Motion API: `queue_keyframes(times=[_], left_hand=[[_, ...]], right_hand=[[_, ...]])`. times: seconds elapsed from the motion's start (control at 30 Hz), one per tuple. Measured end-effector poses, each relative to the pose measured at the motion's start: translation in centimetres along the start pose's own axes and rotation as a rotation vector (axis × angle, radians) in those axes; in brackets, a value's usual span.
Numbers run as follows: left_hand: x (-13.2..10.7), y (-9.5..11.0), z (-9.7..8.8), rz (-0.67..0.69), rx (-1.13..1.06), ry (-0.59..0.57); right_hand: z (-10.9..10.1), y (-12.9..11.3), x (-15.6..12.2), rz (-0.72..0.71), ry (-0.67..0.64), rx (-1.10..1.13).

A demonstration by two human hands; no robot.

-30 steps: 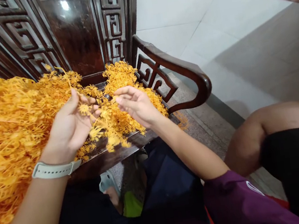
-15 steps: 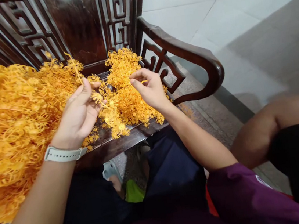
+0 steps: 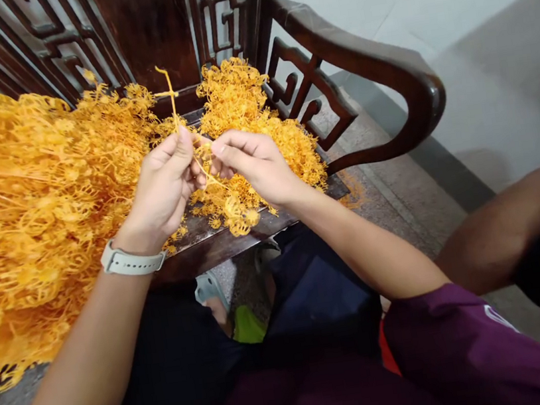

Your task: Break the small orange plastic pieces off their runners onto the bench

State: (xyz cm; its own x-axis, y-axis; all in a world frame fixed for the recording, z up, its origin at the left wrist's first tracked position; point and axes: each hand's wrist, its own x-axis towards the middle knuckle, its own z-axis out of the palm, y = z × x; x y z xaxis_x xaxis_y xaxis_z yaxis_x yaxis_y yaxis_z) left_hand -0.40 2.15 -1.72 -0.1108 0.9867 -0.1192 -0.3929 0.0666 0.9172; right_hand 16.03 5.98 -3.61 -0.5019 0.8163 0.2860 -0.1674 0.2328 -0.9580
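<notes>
My left hand (image 3: 167,187), with a pale watch strap on its wrist, is closed between thumb and fingers on a thin orange plastic flower stem (image 3: 174,109). The stem's bare, branched end sticks up above the thumb, and a lacy flower tip (image 3: 240,215) hangs below the hands. Close beside it, my right hand (image 3: 262,163) is pinched at the lower part of the same sprig; its fingertips partly hide what they grip. Behind the right hand lies a smaller heap of orange plastic sprigs (image 3: 295,145) on the wooden bench seat (image 3: 198,259).
A large mass of orange plastic sprigs (image 3: 40,208) spreads at my left. The bench has a carved back (image 3: 143,32) and a curved armrest (image 3: 352,37) at the right. Another person's bent leg (image 3: 509,222) is at the far right. Something green (image 3: 248,325) shows between my legs.
My right hand has moved left from the smaller heap to the sprig in my left hand and pinched there. The view has shifted slightly, and the stem stands more upright.
</notes>
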Motion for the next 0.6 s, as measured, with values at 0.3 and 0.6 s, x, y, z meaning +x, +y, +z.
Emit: queue_keyframes(times=[0.3,0.6], left_hand=[[-0.1,-0.8,0.6,0.030,0.003,0.082],[-0.7,-1.0,0.7,0.120,0.198,-0.020]], right_hand=[[0.6,-0.1,-0.3,0.105,0.038,0.075],[0.8,0.2,-0.2,0.116,0.147,0.102]])
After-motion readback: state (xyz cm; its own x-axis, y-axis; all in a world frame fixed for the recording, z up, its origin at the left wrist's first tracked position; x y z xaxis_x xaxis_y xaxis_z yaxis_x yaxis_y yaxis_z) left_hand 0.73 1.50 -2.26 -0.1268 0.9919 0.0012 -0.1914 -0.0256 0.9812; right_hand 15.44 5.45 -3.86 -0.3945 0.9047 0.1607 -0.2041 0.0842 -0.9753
